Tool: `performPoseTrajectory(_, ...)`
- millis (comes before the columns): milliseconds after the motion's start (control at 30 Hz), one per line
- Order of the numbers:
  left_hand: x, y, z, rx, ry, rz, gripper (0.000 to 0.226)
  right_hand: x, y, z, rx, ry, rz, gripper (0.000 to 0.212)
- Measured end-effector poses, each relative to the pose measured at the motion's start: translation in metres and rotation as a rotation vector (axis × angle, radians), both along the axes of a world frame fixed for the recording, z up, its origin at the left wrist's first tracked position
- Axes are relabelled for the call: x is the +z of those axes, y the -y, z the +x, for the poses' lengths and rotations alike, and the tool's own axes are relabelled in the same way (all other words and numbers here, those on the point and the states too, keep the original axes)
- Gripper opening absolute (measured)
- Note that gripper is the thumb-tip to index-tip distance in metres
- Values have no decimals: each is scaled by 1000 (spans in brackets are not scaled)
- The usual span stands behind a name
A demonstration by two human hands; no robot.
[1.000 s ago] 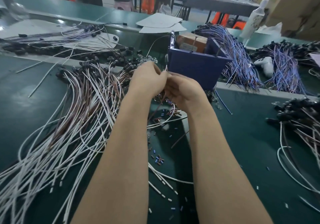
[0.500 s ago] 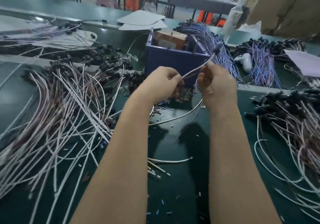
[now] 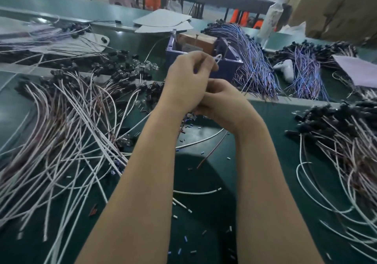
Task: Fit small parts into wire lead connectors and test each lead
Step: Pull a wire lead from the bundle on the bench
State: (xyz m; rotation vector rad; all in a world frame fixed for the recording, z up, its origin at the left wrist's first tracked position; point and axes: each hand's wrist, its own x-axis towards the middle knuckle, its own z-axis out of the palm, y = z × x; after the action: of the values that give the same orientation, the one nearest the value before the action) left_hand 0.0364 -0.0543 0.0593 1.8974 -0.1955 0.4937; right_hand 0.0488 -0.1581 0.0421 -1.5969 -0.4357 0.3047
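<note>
My left hand (image 3: 186, 80) is raised in front of the blue box (image 3: 232, 65), and its fingertips pinch a white wire lead (image 3: 218, 57). Just below and touching it, my right hand (image 3: 224, 104) has its fingers curled inward. The inside of that grip is hidden. The white lead (image 3: 204, 139) and a thin brown wire (image 3: 212, 151) trail out from under my right hand onto the green table. Small parts (image 3: 188, 124) lie scattered under my hands. A wooden block (image 3: 199, 39) sits inside the blue box.
A big heap of white and brown leads with black connectors (image 3: 71, 117) fills the left. A similar pile (image 3: 346, 141) lies at the right. Blue-purple wire bundles (image 3: 255, 68) and a white controller-shaped object (image 3: 285, 68) sit behind the box. Clear bulbs (image 3: 146, 66) lie at its left.
My hands have come together: the right hand dropped from beside the box to under the left, and the left hand rose and now pinches the white lead.
</note>
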Motion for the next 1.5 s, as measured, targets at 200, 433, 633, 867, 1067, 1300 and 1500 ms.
performPoseTrajectory(200,3,7,-1,30,57,108,29,0,-5,4,-250,18,306,19)
performPoseTrajectory(433,-11,-25,-1,-20,-394,278,35,15,41,6,-822,-124,861,12)
performPoseTrajectory(633,-12,-24,7,205,-225,125,28,6,36,10,-799,-106,367,14)
performPoseTrajectory(867,-13,-19,4,126,-217,102,20,2,30,14,-712,-135,271,8)
performPoseTrajectory(1067,-18,-9,2,-97,-365,119,25,0,30,15,-747,-165,525,12)
performPoseTrajectory(1300,-21,-13,6,-3,-291,281,19,15,42,1,-604,-28,-610,38)
performPoseTrajectory(1500,-8,-13,-2,-149,-244,311,16,43,16,-11,-450,587,-705,18)
